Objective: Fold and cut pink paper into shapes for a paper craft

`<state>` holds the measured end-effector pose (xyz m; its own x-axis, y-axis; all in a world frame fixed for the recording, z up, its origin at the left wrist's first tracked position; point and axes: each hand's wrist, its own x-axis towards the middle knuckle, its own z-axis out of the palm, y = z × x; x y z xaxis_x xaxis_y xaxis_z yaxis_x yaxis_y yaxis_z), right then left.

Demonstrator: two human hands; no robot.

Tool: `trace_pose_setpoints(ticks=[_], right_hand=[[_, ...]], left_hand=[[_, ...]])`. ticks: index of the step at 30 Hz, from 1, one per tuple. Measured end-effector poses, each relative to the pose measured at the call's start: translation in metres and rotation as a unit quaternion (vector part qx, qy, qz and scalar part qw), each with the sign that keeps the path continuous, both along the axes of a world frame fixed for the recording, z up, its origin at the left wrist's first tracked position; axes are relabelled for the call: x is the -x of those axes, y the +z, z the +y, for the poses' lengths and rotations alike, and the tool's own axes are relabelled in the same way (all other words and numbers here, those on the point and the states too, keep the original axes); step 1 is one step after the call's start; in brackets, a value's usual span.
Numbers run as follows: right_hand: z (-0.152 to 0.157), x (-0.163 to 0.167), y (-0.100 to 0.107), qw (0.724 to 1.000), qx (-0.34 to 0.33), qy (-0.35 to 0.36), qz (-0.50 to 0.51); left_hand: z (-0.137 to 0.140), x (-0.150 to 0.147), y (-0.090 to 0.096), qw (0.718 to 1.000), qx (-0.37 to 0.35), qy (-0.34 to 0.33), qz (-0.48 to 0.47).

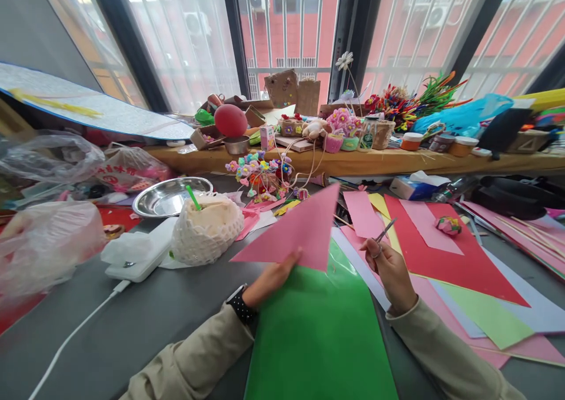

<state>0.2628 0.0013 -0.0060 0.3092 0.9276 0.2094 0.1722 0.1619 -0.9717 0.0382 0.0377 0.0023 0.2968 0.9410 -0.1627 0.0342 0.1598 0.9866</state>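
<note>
My left hand (274, 279) grips the lower edge of a pink sheet of paper (293, 229), raised above the table and shaped like a triangle. Its fingers are partly hidden behind the paper. To the right, my right hand (391, 273) is closed around a small pair of scissors (383, 235), with the blades pointing up and away to the right. The scissors are apart from the pink sheet. Below both hands lies a shiny green sheet (324, 335) on the grey table.
Coloured papers, including a red sheet (463, 253) with a small paper flower (448, 225), cover the right side. On the left are a coconut in a foam net (207, 235), a steel plate (170, 194) and a white power strip (141, 253). A wooden ledge (353, 159) with crafts runs behind.
</note>
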Motion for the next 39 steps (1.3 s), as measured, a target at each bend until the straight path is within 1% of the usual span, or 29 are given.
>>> trace_pose_setpoints(ticks=[1, 3, 4, 5, 6, 7, 8, 9, 10, 11, 12, 13, 14, 17, 19, 20, 22, 24, 26, 27, 29, 30, 31, 33, 36, 39], right_hand=[[0.001, -0.001, -0.001, 1.000, 0.004, 0.001, 0.000], [0.002, -0.002, -0.002, 1.000, 0.008, 0.015, 0.004], [0.002, -0.002, -0.002, 0.999, 0.014, 0.049, 0.005], [0.001, 0.000, -0.001, 0.993, 0.027, 0.113, 0.004], [0.000, 0.003, 0.000, 0.978, 0.046, 0.201, -0.003], [-0.001, 0.006, 0.001, 0.953, 0.067, 0.294, -0.019], [-0.001, 0.009, 0.002, 0.922, 0.085, 0.375, -0.042], [-0.002, 0.012, 0.003, 0.903, 0.091, 0.414, -0.074], [-0.001, 0.014, 0.004, 0.909, 0.079, 0.395, -0.104], [0.000, 0.014, 0.004, 0.929, 0.057, 0.342, -0.131], [0.002, 0.013, 0.003, 0.949, 0.034, 0.273, -0.154], [0.005, 0.011, 0.001, 0.963, 0.017, 0.211, -0.170], [0.007, 0.008, 0.000, 0.971, 0.013, 0.162, -0.175], [0.012, -0.003, -0.004, 0.986, 0.027, 0.063, -0.153], [0.012, -0.008, -0.004, 0.988, 0.015, 0.020, -0.154], [0.011, -0.010, -0.002, 0.987, 0.008, 0.008, -0.161], [0.009, -0.013, 0.001, 0.985, 0.007, 0.001, -0.173], [0.008, -0.017, 0.004, 0.983, 0.022, -0.014, -0.182], [0.009, -0.023, 0.005, 0.979, 0.030, -0.035, -0.198], [0.010, -0.026, 0.005, 0.976, 0.031, -0.042, -0.210], [0.013, -0.034, 0.004, 0.968, 0.039, -0.052, -0.242], [0.014, -0.037, 0.003, 0.963, 0.047, -0.052, -0.262], [0.016, -0.041, 0.002, 0.955, 0.059, -0.054, -0.286], [0.018, -0.046, -0.001, 0.931, 0.081, -0.064, -0.349], [0.018, -0.051, -0.005, 0.887, 0.117, -0.085, -0.438], [0.018, -0.051, -0.007, 0.863, 0.137, -0.087, -0.479]], left_hand=[[0.007, 0.002, -0.001, 0.998, -0.015, 0.060, 0.001], [0.017, 0.006, -0.002, 0.993, -0.040, 0.112, -0.020], [0.021, 0.008, -0.002, 0.990, -0.050, 0.126, -0.035], [0.023, 0.009, -0.002, 0.990, -0.054, 0.121, -0.040], [0.025, 0.010, -0.002, 0.992, -0.054, 0.110, -0.038], [0.025, 0.010, -0.002, 0.994, -0.050, 0.094, -0.028], [0.025, 0.010, -0.002, 0.996, -0.046, 0.076, -0.012], [0.024, 0.009, -0.002, 0.997, -0.044, 0.065, 0.002], [0.023, 0.008, -0.002, 0.997, -0.046, 0.060, 0.014], [0.022, 0.008, -0.002, 0.997, -0.050, 0.059, 0.023], [0.022, 0.007, -0.002, 0.996, -0.056, 0.058, 0.032], [0.021, 0.007, -0.002, 0.996, -0.063, 0.056, 0.041], [0.020, 0.007, -0.001, 0.995, -0.071, 0.055, 0.052], [0.017, 0.008, 0.005, 0.990, -0.098, 0.034, 0.093], [0.014, 0.010, 0.012, 0.987, -0.104, -0.014, 0.117], [0.013, 0.012, 0.016, 0.986, -0.098, -0.046, 0.126], [0.012, 0.016, 0.022, 0.981, -0.074, -0.112, 0.139], [0.014, 0.020, 0.024, 0.971, -0.056, -0.154, 0.172], [0.018, 0.025, 0.021, 0.958, -0.074, -0.160, 0.226], [0.021, 0.026, 0.017, 0.953, -0.101, -0.142, 0.249], [0.026, 0.028, 0.010, 0.934, -0.203, -0.069, 0.285], [0.028, 0.028, 0.007, 0.924, -0.235, -0.043, 0.297], [0.030, 0.029, 0.005, 0.918, -0.252, -0.029, 0.305], [0.032, 0.029, 0.004, 0.921, -0.242, -0.038, 0.302], [0.032, 0.031, 0.008, 0.936, -0.202, -0.077, 0.278], [0.031, 0.032, 0.011, 0.945, -0.178, -0.084, 0.261]])
